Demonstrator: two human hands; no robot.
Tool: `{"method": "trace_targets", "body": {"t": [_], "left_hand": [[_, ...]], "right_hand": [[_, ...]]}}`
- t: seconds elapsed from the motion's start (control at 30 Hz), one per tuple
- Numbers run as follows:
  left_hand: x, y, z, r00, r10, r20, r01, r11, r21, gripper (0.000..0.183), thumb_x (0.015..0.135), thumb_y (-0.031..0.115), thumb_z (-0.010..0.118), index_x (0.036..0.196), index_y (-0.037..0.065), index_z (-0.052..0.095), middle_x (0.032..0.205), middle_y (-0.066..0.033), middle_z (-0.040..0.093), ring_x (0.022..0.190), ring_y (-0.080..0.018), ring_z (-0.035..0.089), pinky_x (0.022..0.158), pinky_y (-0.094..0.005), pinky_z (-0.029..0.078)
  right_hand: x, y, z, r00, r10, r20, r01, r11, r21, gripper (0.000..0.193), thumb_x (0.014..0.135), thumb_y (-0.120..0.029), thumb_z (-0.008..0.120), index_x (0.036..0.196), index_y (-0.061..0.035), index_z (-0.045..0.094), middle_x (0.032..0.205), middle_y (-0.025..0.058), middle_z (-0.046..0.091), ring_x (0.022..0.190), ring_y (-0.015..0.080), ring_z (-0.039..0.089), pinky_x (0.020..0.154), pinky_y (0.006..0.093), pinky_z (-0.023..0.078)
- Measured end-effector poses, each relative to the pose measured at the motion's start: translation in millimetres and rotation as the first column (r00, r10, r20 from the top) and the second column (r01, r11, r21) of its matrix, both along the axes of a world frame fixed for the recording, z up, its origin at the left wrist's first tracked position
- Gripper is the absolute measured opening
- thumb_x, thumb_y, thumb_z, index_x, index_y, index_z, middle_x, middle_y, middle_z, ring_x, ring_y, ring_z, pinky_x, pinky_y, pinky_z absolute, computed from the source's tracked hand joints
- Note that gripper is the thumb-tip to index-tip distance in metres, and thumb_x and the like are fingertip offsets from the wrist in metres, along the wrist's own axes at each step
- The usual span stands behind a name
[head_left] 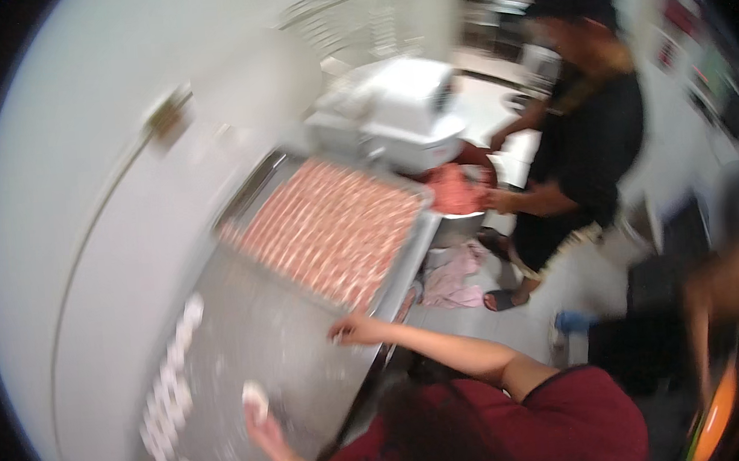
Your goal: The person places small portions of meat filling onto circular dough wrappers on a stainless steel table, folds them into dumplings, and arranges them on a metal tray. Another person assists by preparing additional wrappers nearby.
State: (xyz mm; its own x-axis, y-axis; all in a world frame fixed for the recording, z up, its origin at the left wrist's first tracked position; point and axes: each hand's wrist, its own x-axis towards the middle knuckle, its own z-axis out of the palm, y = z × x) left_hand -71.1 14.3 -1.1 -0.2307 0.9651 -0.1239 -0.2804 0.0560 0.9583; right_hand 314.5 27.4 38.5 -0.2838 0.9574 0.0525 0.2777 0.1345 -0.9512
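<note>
Nearest the lower edge, the person's left hand [266,430] points up over the bare metal, palm seemingly upward, fingers closed around a pale round piece [255,398]; the exact finger contact is blurred. To its left on the steel table [260,319], further white pieces [166,412] lie in overlapping rows along the wall side; judged unfinished stock, as they sit apart from the tray. Right arm: maroon sleeve [580,417], elbow bent out to the right, forearm crossing leftward over the table's edge. The right hand [359,327] hangs just off the tray's near corner, wrist low, fingers curled; whether it grips a small pale bit or has released everything, cannot tell. Beyond it, the metal tray [426,196] carries close rows of pink-and-white pieces [327,229] over most of its floor; judged nearly full, so this portion appears largely done. Past the tray's far right side, pink mince [455,188] is heaped in a metal pot [459,229], evidence that filling is left over. A co-worker in black [589,129] stands at the pot, one hand at its rim. Farther back, behind the tray, sits a white machine [407,99], details smeared by motion blur.
</note>
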Motion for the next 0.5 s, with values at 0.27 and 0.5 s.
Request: {"method": "trace_targets", "body": {"t": [0.27, 0.5], "left_hand": [[139, -23, 41, 0.908, -0.157, 0.389, 0.225, 0.965, -0.136, 0.03, 0.097, 0.019, 0.04, 0.114, -0.001, 0.054, 0.108, -0.0085, 0.061, 0.095, -0.0166, 0.061, 0.081, -0.0306, 0.052], [156, -34, 29, 0.959, -0.118, -0.259, 0.026, 0.942, -0.333, 0.03, 0.093, 0.018, 0.042, 0.112, 0.0, 0.057, 0.105, -0.0111, 0.063, 0.094, -0.0224, 0.062, 0.08, -0.0339, 0.049]], "right_hand": [[-54, 10, 6, 0.813, -0.187, -0.552, -0.282, 0.703, -0.653, 0.025, 0.091, -0.017, 0.057, 0.11, 0.0, 0.058, 0.1, 0.0084, 0.063, 0.089, 0.0176, 0.063, 0.076, 0.0297, 0.053], [-63, 14, -29, 0.879, -0.204, -0.431, -0.163, 0.72, -0.674, 0.013, 0.088, -0.004, 0.055, 0.1, 0.0007, 0.059, 0.093, 0.006, 0.062, 0.082, 0.0156, 0.062, 0.072, 0.0268, 0.053]]}}
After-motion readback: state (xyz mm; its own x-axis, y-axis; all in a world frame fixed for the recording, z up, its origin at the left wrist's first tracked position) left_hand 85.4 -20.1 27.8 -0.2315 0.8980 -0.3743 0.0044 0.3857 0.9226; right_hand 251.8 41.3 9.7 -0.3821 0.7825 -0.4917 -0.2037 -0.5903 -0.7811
